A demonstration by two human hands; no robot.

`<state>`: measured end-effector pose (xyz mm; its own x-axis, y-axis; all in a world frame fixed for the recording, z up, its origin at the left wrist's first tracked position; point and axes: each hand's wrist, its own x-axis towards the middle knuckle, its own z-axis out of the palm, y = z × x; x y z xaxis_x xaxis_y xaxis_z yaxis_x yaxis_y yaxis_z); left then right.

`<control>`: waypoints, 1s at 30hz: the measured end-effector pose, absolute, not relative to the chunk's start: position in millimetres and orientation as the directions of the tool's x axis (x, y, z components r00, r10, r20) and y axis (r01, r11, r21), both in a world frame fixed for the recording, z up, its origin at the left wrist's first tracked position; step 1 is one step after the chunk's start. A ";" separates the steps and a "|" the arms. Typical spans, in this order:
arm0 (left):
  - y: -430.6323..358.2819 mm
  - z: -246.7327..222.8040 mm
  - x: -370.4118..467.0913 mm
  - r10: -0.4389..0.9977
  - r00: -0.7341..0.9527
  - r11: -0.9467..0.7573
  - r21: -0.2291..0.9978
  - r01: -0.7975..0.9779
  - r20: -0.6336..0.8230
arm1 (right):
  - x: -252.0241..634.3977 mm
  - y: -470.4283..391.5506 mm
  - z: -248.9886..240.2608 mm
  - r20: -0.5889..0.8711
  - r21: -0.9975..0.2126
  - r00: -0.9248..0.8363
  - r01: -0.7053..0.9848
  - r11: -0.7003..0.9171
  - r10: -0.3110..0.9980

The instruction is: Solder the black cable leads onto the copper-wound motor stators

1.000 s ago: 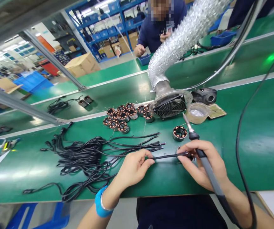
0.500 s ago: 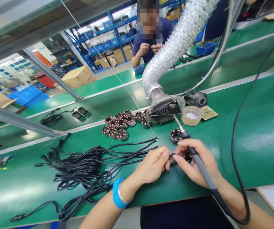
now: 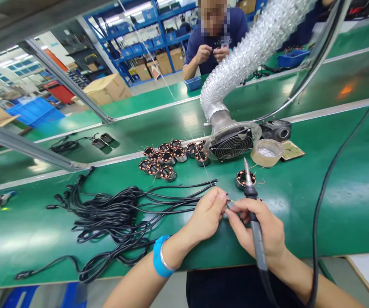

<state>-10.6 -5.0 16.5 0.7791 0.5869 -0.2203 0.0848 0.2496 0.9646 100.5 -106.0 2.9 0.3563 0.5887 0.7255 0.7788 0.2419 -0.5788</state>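
My left hand [image 3: 207,213], a blue band on its wrist, is closed on the end of a black cable, and thin wire ends [image 3: 231,200] poke out past the fingertips. My right hand [image 3: 266,229] grips a soldering iron [image 3: 255,233] whose metal tip points up and away from me. Thumb and forefinger of that hand meet close to the wire ends; whether they pinch a wire is hard to make out. Just behind the iron sits a copper-wound stator [image 3: 240,181]. A bundle of black cables [image 3: 107,214] lies to the left of my hands.
Several stators [image 3: 168,159] stand clustered at the back of the green bench. A fume extractor [image 3: 232,143] with a silver hose [image 3: 223,90], a round tub [image 3: 266,153] and a soldering iron stand [image 3: 277,129] are at back right. A person [image 3: 215,47] sits across. The iron's cord [image 3: 319,201] loops at right.
The soldering iron has swung more upright, its tip shifting right. My right fingers have drawn a little down and left toward the wire ends. The view has shifted slightly.
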 end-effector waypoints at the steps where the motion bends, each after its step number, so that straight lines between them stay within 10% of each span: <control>1: -2.9 19.0 -13.1 0.586 0.787 0.141 0.981 0.136 -0.193 | 105.2 -105.6 6.5 0.742 -0.544 0.311 0.797 0.263 0.594; 5: -1.0 28.3 -18.3 0.557 0.826 -0.233 0.939 0.254 -0.085 | 127.8 -95.4 26.9 0.743 -0.459 0.108 0.801 0.385 0.661; 14: 0.4 37.3 -13.6 0.537 0.837 -0.386 0.851 0.357 -0.107 | 159.7 -83.0 37.7 0.602 -0.537 -0.001 0.740 0.405 0.799; 25: 6.8 18.0 -2.0 0.409 0.867 0.365 0.922 0.130 -0.284 | 165.9 -93.5 17.9 0.608 -0.620 0.152 0.704 0.346 0.779; 30: 7.0 19.6 2.7 0.415 0.855 0.383 0.912 0.147 -0.312 | 162.2 -95.1 10.5 0.641 -0.626 0.192 0.692 0.361 0.743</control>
<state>2.7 7.0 19.6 0.8549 0.4149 -0.3115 0.1466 0.3827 0.9122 162.2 -95.1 10.5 0.1921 0.7429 0.6412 0.6917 0.3610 -0.6255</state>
